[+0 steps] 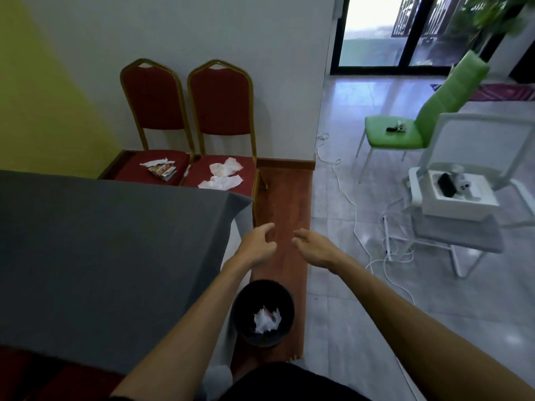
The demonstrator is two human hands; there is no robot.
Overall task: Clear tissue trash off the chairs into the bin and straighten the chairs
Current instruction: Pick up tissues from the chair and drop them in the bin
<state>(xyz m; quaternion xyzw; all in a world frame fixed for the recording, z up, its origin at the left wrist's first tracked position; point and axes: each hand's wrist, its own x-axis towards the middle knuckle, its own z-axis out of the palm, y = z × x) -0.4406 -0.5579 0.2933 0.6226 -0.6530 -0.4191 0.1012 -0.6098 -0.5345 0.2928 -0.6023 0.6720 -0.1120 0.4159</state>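
Two hands empty, fingers loosely spread: left hand (258,246), right hand (314,248), both at frame centre. Tissues (224,176) lie on the right red chair (223,123) seat, up and left of the hands; left hand nearer. Paper scrap (162,167) sits on left red chair (156,111). Bin (246,296), lower centre, holds crumpled tissue (266,318).

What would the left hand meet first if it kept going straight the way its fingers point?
Probably the front edge of the nearer red chair, below the tissues; the left hand hangs empty over the rug, and depth is unclear.
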